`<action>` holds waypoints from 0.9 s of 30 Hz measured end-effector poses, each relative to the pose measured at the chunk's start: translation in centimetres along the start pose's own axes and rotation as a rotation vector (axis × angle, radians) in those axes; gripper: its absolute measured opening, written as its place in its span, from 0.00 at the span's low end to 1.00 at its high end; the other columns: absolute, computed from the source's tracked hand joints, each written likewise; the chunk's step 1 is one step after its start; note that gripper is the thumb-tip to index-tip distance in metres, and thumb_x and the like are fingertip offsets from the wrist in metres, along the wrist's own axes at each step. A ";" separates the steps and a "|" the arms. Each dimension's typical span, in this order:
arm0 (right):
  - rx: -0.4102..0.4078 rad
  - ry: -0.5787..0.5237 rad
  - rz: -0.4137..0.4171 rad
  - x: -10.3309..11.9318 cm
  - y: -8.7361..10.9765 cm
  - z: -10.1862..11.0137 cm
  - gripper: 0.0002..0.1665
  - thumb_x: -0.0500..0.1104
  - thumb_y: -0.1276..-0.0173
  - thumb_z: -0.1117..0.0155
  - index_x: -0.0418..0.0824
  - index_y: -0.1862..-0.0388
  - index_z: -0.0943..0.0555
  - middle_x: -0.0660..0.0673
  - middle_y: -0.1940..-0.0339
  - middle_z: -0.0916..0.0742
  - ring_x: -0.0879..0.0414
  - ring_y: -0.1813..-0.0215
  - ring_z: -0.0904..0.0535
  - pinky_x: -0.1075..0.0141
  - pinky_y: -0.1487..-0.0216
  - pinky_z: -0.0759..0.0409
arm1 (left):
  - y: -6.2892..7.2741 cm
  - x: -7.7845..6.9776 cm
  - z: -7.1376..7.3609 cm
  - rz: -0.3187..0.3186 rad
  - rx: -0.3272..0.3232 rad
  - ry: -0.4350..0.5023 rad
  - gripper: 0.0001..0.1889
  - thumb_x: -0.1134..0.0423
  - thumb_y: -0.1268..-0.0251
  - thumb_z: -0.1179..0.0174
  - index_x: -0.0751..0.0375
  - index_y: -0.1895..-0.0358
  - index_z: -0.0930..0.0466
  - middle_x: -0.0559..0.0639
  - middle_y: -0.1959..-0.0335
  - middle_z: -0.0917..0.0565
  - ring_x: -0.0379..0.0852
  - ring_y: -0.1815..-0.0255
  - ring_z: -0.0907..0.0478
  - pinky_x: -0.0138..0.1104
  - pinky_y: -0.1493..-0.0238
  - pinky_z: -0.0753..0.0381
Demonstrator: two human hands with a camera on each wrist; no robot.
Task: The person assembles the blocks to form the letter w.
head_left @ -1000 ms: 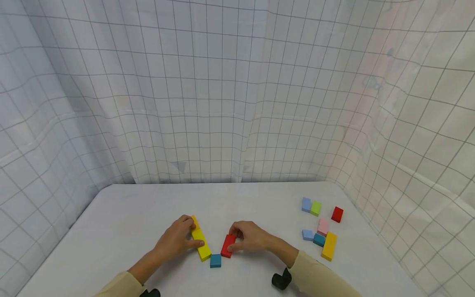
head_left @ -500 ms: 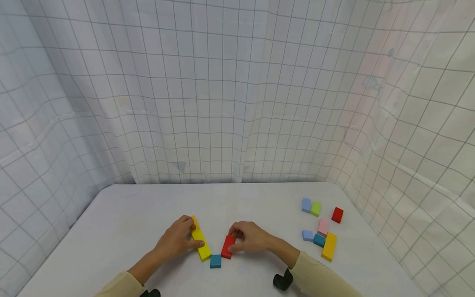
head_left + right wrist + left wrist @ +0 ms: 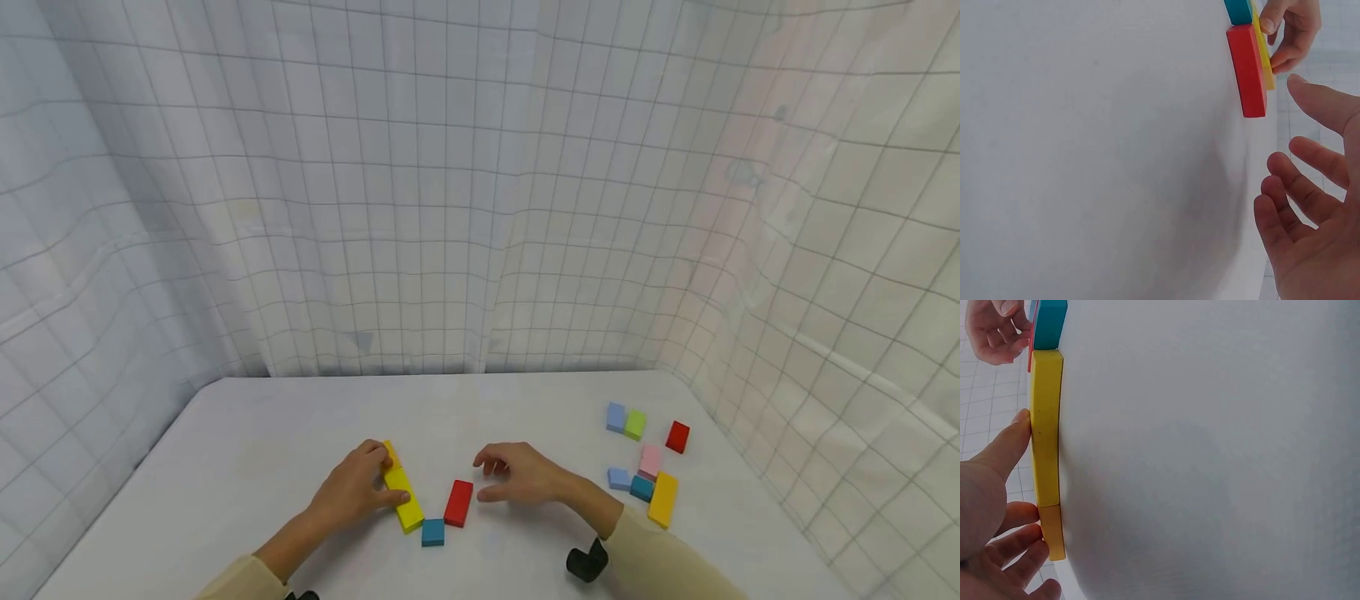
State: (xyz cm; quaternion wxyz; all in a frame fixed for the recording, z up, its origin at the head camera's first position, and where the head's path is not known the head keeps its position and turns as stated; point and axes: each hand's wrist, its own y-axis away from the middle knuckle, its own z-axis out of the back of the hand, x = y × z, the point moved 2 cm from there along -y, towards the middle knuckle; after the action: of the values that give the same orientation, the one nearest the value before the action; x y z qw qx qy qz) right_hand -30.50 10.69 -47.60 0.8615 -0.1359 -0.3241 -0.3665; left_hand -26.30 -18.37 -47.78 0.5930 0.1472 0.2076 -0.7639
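Surface [image 3: 300,433]: spreading white beneath the teal block [image 3: 432,532], which is lying flat.
Yellow block [image 3: 409,514]: slanting away beyond the teal block's far left corner, its near end sitting at that corner.
Orange-yellow block [image 3: 1054,534]: continuing the yellow block's line, farther from the teal block.
Red block [image 3: 458,503]: lying by the teal block's far right corner, slanting the opposite way.
Left hand [image 3: 356,485]: reaching in from left of the teal block, thumb touching the yellow block and fingers touching the orange-yellow block, the grip standing apart across those 2.
Right hand [image 3: 522,475]: hovering right of the teal block, near the red block, its grip standing apart.
Far right: 7 more blocks are lying well right of the teal block: blue block [image 3: 616,417] beside green block [image 3: 635,425], small red block [image 3: 677,437], pink block [image 3: 650,461], 2nd blue block [image 3: 618,478], 2nd teal block [image 3: 642,488], long orange block [image 3: 663,500].
Curtain [image 3: 375,167]: hanging gridded beyond the teal block.
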 end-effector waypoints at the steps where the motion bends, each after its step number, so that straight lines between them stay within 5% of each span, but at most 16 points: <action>1: -0.003 0.000 -0.001 -0.1 0.2 0.3 0.22 0.48 0.33 0.25 0.45 0.43 0.19 0.54 0.56 0.17 0.60 0.53 0.23 0.66 0.47 0.21 | 0.0 0.0 0.0 0.000 0.001 -0.004 0.26 0.51 0.53 0.16 0.60 0.59 0.21 0.55 0.51 0.22 0.49 0.58 0.26 0.46 0.47 0.17; 18: -0.142 0.028 0.013 -3.8 3.5 5.9 0.24 0.45 0.31 0.26 0.34 0.42 0.19 0.40 0.50 0.15 0.42 0.48 0.21 0.56 0.45 0.20 | 0.1 0.1 0.1 -0.004 0.001 -0.004 0.26 0.50 0.53 0.17 0.60 0.59 0.21 0.55 0.51 0.22 0.49 0.58 0.27 0.45 0.48 0.17; 27: -0.172 0.035 -0.067 -5.8 4.5 8.0 0.24 0.44 0.30 0.27 0.34 0.40 0.20 0.38 0.48 0.16 0.42 0.46 0.22 0.50 0.41 0.20 | 0.1 0.1 0.1 -0.021 -0.011 -0.013 0.26 0.50 0.53 0.17 0.60 0.60 0.21 0.54 0.52 0.22 0.49 0.58 0.27 0.46 0.47 0.18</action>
State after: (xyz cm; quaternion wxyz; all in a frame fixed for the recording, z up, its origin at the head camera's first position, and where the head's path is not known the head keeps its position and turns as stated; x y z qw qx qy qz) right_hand -33.92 20.76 -45.37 0.8395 -0.1921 -0.2806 -0.4238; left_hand -26.23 -18.54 -47.74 0.5872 0.1366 0.2095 -0.7699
